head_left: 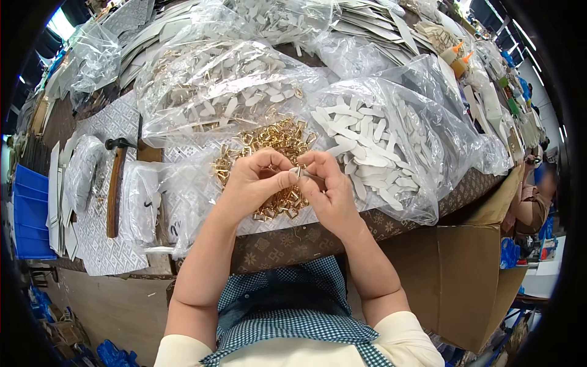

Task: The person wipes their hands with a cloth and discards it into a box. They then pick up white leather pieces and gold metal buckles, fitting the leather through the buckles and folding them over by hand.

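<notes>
My left hand (260, 180) and my right hand (330, 192) meet over a pile of gold metal buckles (278, 136). Thumbs and index fingers of both are pinched together on a small white tab (296, 172), mostly covered by the fingertips. Whether a gold buckle is threaded on it I cannot tell. Just right of the pile, many loose white tabs (367, 131) of the same kind spill out of an open clear plastic bag (428, 128).
A hammer (114, 183) with a wooden handle lies on patterned paper at left, near wrapped white bundles (142, 205). Behind the buckles spreads a large clear bag (214, 85) of pale pieces. A blue bin (33, 211) stands far left, a cardboard box (468, 269) at right.
</notes>
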### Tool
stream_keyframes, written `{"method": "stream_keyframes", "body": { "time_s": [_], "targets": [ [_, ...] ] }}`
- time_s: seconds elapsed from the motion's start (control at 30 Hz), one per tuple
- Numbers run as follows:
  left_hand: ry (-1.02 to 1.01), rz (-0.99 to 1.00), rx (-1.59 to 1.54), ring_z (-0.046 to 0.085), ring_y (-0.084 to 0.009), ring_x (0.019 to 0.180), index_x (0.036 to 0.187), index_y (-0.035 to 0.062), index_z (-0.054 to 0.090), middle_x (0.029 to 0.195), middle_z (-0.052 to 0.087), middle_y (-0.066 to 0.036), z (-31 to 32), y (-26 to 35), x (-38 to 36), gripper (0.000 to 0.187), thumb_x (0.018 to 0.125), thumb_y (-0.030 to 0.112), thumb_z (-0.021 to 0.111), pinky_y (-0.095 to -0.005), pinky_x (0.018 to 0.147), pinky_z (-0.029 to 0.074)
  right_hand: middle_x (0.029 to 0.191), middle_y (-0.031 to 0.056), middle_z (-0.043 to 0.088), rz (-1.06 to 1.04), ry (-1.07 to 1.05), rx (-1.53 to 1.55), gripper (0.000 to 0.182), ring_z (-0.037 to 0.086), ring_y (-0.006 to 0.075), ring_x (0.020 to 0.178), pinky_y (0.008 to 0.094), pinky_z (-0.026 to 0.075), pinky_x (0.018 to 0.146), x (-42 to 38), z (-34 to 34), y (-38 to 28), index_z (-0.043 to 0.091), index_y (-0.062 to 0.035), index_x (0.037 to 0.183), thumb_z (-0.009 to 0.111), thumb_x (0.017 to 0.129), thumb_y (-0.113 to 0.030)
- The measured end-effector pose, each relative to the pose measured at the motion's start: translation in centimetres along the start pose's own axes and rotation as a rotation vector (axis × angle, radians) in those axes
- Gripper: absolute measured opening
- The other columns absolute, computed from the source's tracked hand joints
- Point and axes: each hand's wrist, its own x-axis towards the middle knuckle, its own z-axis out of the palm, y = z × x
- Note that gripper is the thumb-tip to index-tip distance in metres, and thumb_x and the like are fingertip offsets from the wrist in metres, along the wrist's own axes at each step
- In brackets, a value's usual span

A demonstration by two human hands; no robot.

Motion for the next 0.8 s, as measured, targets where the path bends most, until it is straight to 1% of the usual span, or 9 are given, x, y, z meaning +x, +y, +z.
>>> {"method": "stream_keyframes", "body": {
  "time_s": [0.07,0.1,0.2,0.3,0.33,0.43,0.53,0.63,0.8],
  "targets": [
    [0.002,0.139,0.164,0.056,-0.0035,0.073,0.088,0.0011,0.068,0.085,0.063,0.001,-0.5,-0.5,0.3,0.01,0.088,0.009,0.073,-0.0199,0.061,0.044,0.078,0.0047,0.06,-0.029,-0.091,-0.109,0.024,0.057,0.0086,0.067,0.0242,0.047,0.061,0.0,-0.7,-1.0,0.058,-0.0052,0.111,0.068,0.089,-0.01],
    [-0.017,0.107,0.116,0.055,-0.0035,0.072,0.088,0.0012,0.068,0.082,0.063,0.002,-0.4,-0.5,0.2,0.01,0.089,0.01,0.072,-0.0197,0.06,0.043,0.08,0.0061,0.064,-0.077,-0.065,-0.122,0.026,0.061,0.0104,0.068,0.0253,0.049,0.061,0.0,-0.3,-0.4,0.06,-0.0057,0.11,0.07,0.086,-0.009],
    [-0.049,-0.01,0.016,0.053,-0.0038,0.065,0.086,0.0011,0.065,0.073,0.061,0.002,-0.1,-0.2,-0.1,0.011,0.09,0.011,0.069,-0.0198,0.057,0.041,0.081,0.0024,0.067,-0.057,-0.054,-0.132,0.024,0.059,0.0049,0.07,0.0216,0.048,0.062,0.2,-0.3,0.5,0.061,-0.0019,0.109,0.07,0.087,-0.006],
    [-0.008,-0.139,0.008,0.053,-0.0037,0.062,0.084,0.0011,0.064,0.071,0.061,0.002,0.2,1.2,-0.3,0.011,0.091,0.009,0.065,-0.0201,0.055,0.041,0.078,0.0065,0.069,-0.101,-0.023,-0.193,0.023,0.065,0.013,0.068,0.0267,0.051,0.06,0.6,0.2,0.0,0.062,-0.0037,0.102,0.073,0.084,-0.011],
    [-0.007,-0.147,0.027,0.053,-0.0035,0.062,0.082,0.0011,0.062,0.071,0.06,0.001,0.2,1.3,-0.3,0.011,0.09,0.008,0.062,-0.0202,0.054,0.042,0.076,0.0073,0.068,-0.141,0.001,-0.206,0.023,0.067,0.0166,0.067,0.0287,0.051,0.06,0.7,0.4,0.1,0.062,-0.0049,0.101,0.074,0.083,-0.013],
    [0.069,-0.083,0.0,0.055,-0.0045,0.062,0.081,0.0013,0.06,0.071,0.06,0.0,0.7,0.7,-0.2,0.012,0.09,0.008,0.061,-0.0204,0.055,0.044,0.076,0.0093,0.069,-0.031,0.022,-0.271,0.021,0.069,0.0195,0.069,0.0308,0.053,0.061,0.9,0.7,-0.6,0.06,-0.004,0.098,0.072,0.083,-0.013],
    [0.098,-0.044,0.013,0.058,-0.0057,0.063,0.08,0.0013,0.059,0.072,0.061,-0.001,0.4,0.4,-0.1,0.012,0.09,0.007,0.059,-0.0204,0.056,0.046,0.077,0.01,0.069,0.043,-0.013,-0.341,0.02,0.07,0.0198,0.07,0.0311,0.053,0.062,1.2,0.7,-0.7,0.059,-0.0035,0.096,0.071,0.083,-0.014],
    [0.113,-0.014,-0.011,0.061,-0.0073,0.065,0.082,0.0011,0.058,0.073,0.062,-0.002,0.0,0.1,0.0,0.011,0.091,0.007,0.058,-0.0212,0.057,0.049,0.077,0.0107,0.069,0.015,-0.066,-0.248,0.022,0.069,0.0201,0.07,0.0316,0.053,0.062,1.9,0.6,-0.8,0.059,-0.0028,0.097,0.07,0.082,-0.014],
    [0.172,-0.029,-0.087,0.061,-0.0095,0.065,0.089,0.0007,0.059,0.078,0.064,-0.004,-0.4,0.0,0.3,0.01,0.094,0.008,0.054,-0.0223,0.058,0.05,0.076,0.0116,0.068,0.048,-0.091,-0.3,0.023,0.067,0.0194,0.069,0.0317,0.051,0.064,3.7,0.4,-1.1,0.06,-0.0009,0.094,0.071,0.082,-0.017]
  ]
}}
